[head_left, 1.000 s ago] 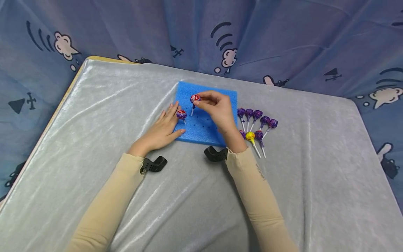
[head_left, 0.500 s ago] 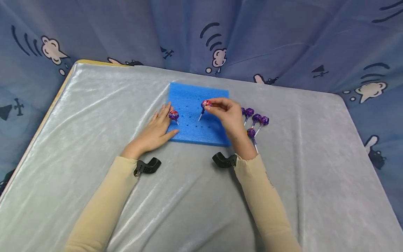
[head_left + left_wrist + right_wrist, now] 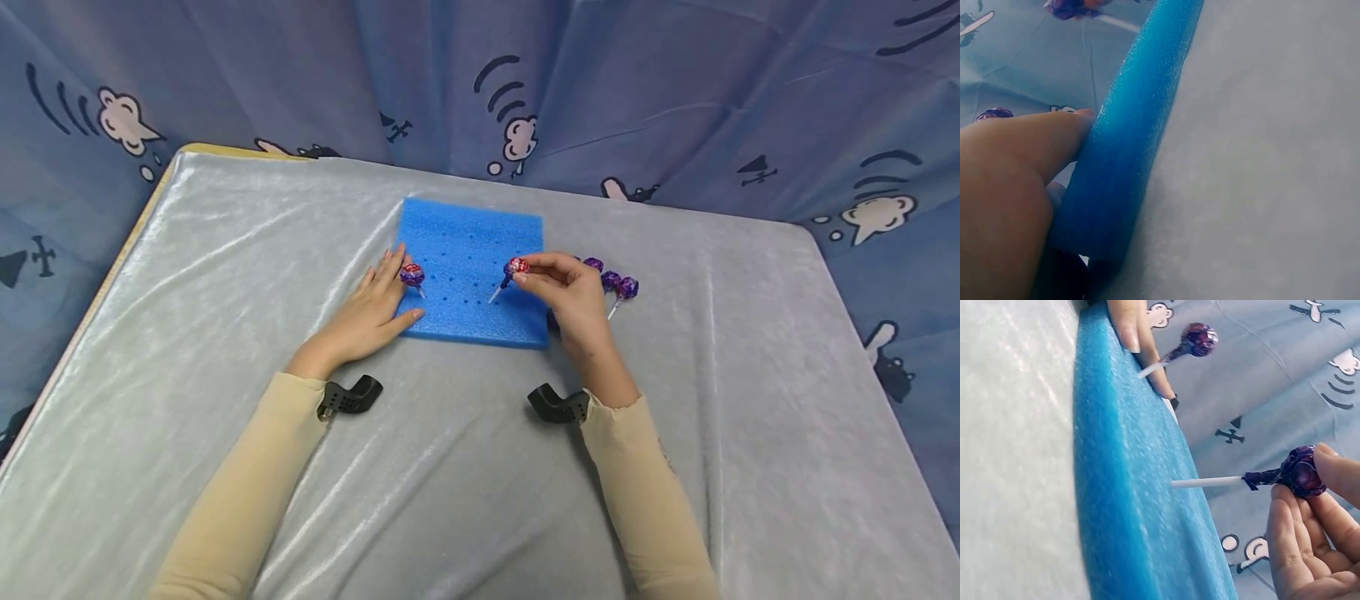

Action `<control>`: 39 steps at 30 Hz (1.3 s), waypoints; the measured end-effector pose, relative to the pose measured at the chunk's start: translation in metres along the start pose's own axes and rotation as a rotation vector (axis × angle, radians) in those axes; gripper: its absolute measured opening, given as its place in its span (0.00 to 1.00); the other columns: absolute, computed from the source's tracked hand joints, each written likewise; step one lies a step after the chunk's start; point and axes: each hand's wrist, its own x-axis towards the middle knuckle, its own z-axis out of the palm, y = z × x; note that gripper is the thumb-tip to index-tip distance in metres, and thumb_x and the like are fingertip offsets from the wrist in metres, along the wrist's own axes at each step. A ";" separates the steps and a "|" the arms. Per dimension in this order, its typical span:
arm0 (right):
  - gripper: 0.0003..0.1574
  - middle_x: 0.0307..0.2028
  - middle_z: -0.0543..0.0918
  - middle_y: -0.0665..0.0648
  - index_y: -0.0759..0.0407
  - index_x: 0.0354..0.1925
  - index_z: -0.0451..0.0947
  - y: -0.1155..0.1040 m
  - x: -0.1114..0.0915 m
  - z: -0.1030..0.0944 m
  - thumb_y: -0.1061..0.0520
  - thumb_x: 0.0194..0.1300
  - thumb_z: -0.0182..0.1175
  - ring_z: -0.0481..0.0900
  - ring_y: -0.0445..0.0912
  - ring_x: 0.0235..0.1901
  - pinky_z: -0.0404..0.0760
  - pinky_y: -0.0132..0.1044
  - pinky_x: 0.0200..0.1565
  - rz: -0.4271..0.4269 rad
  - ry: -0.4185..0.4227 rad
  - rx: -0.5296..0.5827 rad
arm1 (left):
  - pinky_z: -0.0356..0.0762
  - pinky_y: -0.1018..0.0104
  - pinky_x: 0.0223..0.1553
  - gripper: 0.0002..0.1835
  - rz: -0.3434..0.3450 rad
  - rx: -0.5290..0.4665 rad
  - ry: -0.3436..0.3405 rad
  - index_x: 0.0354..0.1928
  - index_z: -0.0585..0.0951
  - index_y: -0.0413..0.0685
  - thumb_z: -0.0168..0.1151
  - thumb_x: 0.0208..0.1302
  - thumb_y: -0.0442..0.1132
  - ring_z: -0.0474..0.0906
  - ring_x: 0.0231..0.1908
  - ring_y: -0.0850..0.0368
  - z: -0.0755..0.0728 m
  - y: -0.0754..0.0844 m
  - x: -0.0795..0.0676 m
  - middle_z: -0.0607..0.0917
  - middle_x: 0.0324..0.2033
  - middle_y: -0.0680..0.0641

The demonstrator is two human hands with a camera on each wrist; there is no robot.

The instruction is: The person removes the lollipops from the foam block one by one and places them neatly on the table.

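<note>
A blue foam board [image 3: 442, 221] with small holes lies on the table. My left hand [image 3: 356, 323] rests spread over its left edge, its fingers straight. Beside that hand, a red-and-purple lollipop [image 3: 412, 275] stands tilted with its stick in the foam. My right hand [image 3: 576, 304] pinches the wrapped head of another lollipop [image 3: 515, 267] between thumb and fingers. This one's white stick [image 3: 1207, 482] slants down to the board's surface near the right-hand holes; I cannot tell whether its tip is inside one. The left wrist view shows my thumb along the foam's edge.
Several purple lollipops [image 3: 628, 287] lie on the table right of the board, partly hidden behind my right hand. A grey velvet cloth [image 3: 420, 483] covers the table. A blue patterned curtain [image 3: 315, 75] hangs behind it.
My right hand has carried its lollipop rightward and nearer across the board, and now covers more of the loose lollipops. My left hand stays on the board. The head view has shifted slightly.
</note>
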 end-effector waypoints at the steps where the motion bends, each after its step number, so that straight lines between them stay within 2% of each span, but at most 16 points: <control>1: 0.13 0.30 0.84 0.48 0.71 0.41 0.79 0.000 -0.001 -0.002 0.71 0.54 0.66 0.82 0.40 0.32 0.81 0.30 0.39 0.004 0.003 0.005 | 0.26 0.53 0.69 0.34 0.001 0.000 0.000 0.66 0.59 0.27 0.44 0.72 0.51 0.24 0.71 0.46 0.000 0.000 0.000 0.30 0.72 0.40; 10: 0.08 0.31 0.85 0.52 0.62 0.37 0.82 -0.003 0.000 -0.021 0.69 0.57 0.65 0.83 0.43 0.31 0.82 0.36 0.40 0.059 0.003 0.072 | 0.26 0.53 0.69 0.33 0.002 0.007 -0.004 0.64 0.62 0.25 0.44 0.73 0.51 0.24 0.70 0.45 -0.002 0.000 0.000 0.29 0.72 0.40; 19: 0.07 0.30 0.85 0.54 0.62 0.33 0.83 -0.013 0.005 -0.054 0.70 0.59 0.62 0.83 0.43 0.28 0.82 0.33 0.37 0.022 0.000 0.137 | 0.26 0.52 0.69 0.33 -0.001 0.009 0.005 0.64 0.61 0.25 0.44 0.73 0.51 0.24 0.70 0.45 -0.006 0.000 0.001 0.29 0.72 0.40; 32: 0.06 0.31 0.85 0.55 0.63 0.32 0.84 -0.017 0.004 -0.101 0.69 0.60 0.61 0.85 0.45 0.29 0.83 0.33 0.37 0.141 0.016 0.188 | 0.25 0.53 0.69 0.34 -0.010 0.000 -0.003 0.64 0.61 0.25 0.43 0.73 0.51 0.24 0.70 0.46 -0.002 -0.001 0.002 0.28 0.72 0.41; 39: 0.05 0.32 0.86 0.56 0.65 0.32 0.84 -0.015 0.000 -0.121 0.70 0.59 0.62 0.85 0.46 0.28 0.83 0.34 0.36 0.200 0.064 0.237 | 0.25 0.53 0.69 0.33 -0.003 -0.007 -0.005 0.62 0.63 0.25 0.44 0.73 0.51 0.24 0.70 0.46 0.001 -0.002 0.001 0.29 0.72 0.41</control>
